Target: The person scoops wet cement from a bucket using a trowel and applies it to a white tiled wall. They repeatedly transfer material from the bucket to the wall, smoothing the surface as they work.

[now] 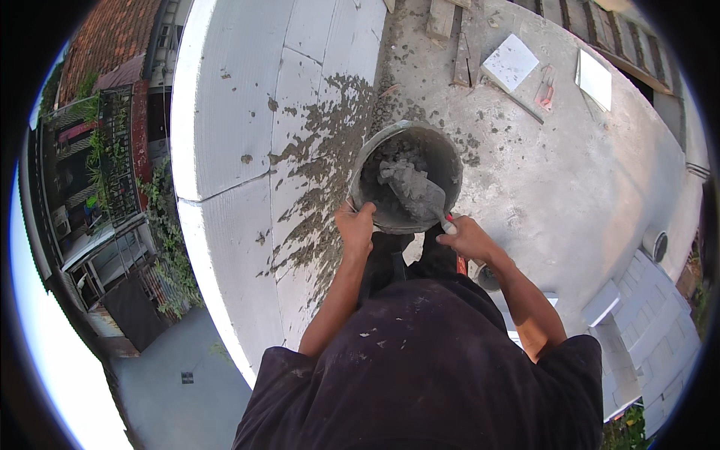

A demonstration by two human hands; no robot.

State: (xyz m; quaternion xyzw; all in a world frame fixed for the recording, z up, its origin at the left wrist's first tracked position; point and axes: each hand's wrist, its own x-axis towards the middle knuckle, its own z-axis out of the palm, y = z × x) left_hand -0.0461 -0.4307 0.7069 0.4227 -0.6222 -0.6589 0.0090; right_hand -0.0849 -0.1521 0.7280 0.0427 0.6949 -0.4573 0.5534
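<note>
A round bucket (363,166), grey with dried mortar, is in front of my body beside the wall. Wet grey mortar (401,150) lies inside it. My left hand (355,226) is closed on the bucket's near left rim. In my right hand (470,240) is the handle of a trowel (424,196), which has red and pale parts. The trowel's blade reaches into the bucket and carries a lump of mortar. To the left stands a wall of white blocks (232,142), its right side spattered with mortar.
On the concrete floor (540,172) lie wooden boards (466,56), white block pieces (511,61) and an orange-red item (546,88). White blocks (652,322) are stacked at right. Left of the wall, lower ground (180,382) and a building with plants (97,165) show.
</note>
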